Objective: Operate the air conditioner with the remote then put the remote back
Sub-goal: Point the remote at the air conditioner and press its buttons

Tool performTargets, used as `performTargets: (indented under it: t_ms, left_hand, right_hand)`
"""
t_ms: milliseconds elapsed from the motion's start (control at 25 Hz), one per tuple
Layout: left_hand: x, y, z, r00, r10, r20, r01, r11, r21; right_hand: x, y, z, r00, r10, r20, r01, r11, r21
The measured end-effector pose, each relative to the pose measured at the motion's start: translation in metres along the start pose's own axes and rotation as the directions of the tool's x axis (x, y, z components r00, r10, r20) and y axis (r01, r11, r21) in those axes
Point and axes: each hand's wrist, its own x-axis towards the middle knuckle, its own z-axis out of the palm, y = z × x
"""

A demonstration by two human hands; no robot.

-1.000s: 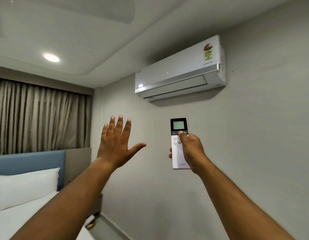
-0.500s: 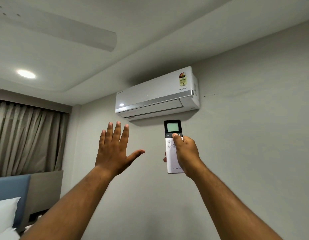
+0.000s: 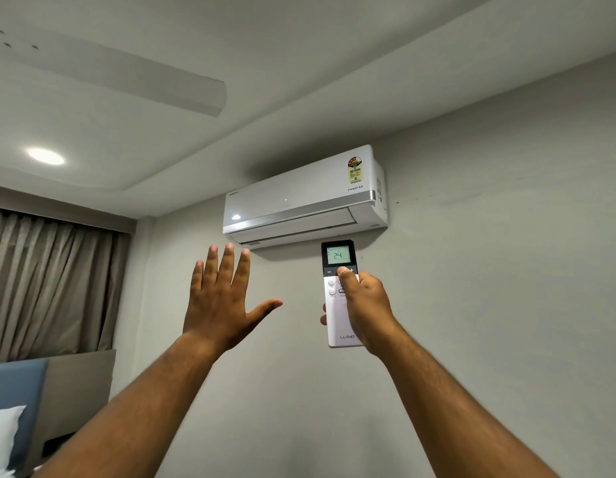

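Note:
A white wall-mounted air conditioner [image 3: 299, 201] hangs high on the grey wall, its flap looking shut. Just below its right half I hold a white remote [image 3: 337, 326] upright in my right hand [image 3: 365, 308]; its dark top has a lit screen reading 24. My thumb rests on the button row just under the screen. My left hand [image 3: 220, 305] is raised to the left of the remote, palm toward the wall, fingers spread and holding nothing.
A ceiling fan blade [image 3: 127, 74] crosses the upper left, with a round ceiling light [image 3: 45, 156] beneath it. Beige curtains [image 3: 51, 284] hang at the left. A blue headboard [image 3: 13, 401] and a white pillow [image 3: 4, 439] sit at the lower left corner.
My view has tilted up and right, so the air conditioner sits lower and more central. The remote has risen closer to the unit, and its screen now reads 24.

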Motion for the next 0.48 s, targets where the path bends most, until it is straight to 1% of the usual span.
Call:
performTargets:
  t_ms: [480]
  left_hand:
    - [0.0,0.0026,-0.0028,1.0,-0.003,0.003,0.003,1.0,-0.003]
  right_hand:
    - [-0.0042,-0.0002,-0.0037,0.999,0.039,-0.01,-0.038,0.999,0.015]
